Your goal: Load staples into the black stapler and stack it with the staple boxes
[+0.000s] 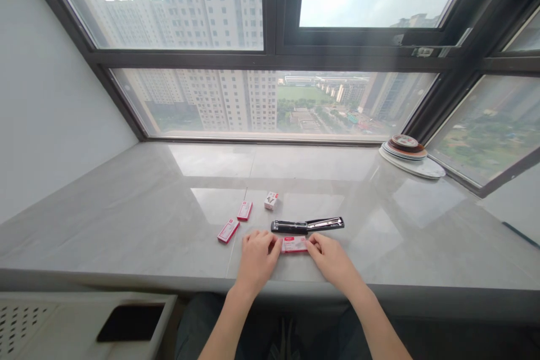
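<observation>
A small red and white staple box (294,244) lies on the grey stone sill near its front edge. My left hand (256,260) pinches the box's left end and my right hand (329,259) pinches its right end, fingers closed on it. Just behind the box lies a black stapler (307,225), swung open flat. Two more red staple boxes (228,230) (244,211) lie to the left. A small white box (271,201) stands further back.
A stack of round plates or coasters (410,153) sits at the sill's far right corner by the window. A white perforated panel with a dark phone-like slab (130,322) lies below the sill at the lower left. My knees show under the sill edge.
</observation>
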`<state>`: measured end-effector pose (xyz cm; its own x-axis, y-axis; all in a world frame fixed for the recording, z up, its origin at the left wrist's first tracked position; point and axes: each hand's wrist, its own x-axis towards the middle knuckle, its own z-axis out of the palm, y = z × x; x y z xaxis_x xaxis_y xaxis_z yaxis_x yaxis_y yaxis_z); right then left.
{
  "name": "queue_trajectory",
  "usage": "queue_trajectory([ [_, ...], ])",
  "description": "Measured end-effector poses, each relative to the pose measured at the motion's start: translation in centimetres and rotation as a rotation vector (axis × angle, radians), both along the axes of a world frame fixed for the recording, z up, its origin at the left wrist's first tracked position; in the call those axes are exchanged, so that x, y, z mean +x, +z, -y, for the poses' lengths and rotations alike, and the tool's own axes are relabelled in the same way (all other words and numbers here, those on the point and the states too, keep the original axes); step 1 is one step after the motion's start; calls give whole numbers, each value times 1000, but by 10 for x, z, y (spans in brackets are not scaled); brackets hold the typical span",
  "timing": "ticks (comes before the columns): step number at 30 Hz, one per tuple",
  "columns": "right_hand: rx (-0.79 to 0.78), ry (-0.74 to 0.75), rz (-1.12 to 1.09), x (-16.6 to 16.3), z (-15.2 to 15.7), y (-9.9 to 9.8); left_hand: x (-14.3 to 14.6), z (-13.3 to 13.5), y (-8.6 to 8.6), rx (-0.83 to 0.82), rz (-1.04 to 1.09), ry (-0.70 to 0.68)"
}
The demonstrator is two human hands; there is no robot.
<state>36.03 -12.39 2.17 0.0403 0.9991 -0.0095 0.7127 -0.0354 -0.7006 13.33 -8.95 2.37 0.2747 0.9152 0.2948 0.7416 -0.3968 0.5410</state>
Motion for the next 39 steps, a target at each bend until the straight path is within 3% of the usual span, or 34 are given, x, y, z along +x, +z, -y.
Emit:
queue_trajectory([
  [4,-36,-40,-108,9,-1,-4,12,4,3,25,24,25],
  [8,-211,-194,-347,52,2,-2,13,5,5,75,12,14],
  [11,-133,-163,-554,73,-7,9,17,5,3,86,-30,-16],
  [14,-42,-55,-635,66,-31,24,20,5,0,81,-58,-12],
  [21,62,171,-448,8,-85,39,19,2,2,59,-81,1],
  [25,71,209,-249,-11,-91,38,23,2,3,45,-106,-4],
  [30,99,208,28,-18,-90,39,25,11,3,78,-114,-129],
  [34,116,199,99,-18,-90,36,-7,8,5,116,-149,32],
  [37,121,194,105,-17,-90,32,-45,-4,8,166,-148,208],
  [39,124,182,104,-17,-90,30,-68,-16,10,185,-133,256],
])
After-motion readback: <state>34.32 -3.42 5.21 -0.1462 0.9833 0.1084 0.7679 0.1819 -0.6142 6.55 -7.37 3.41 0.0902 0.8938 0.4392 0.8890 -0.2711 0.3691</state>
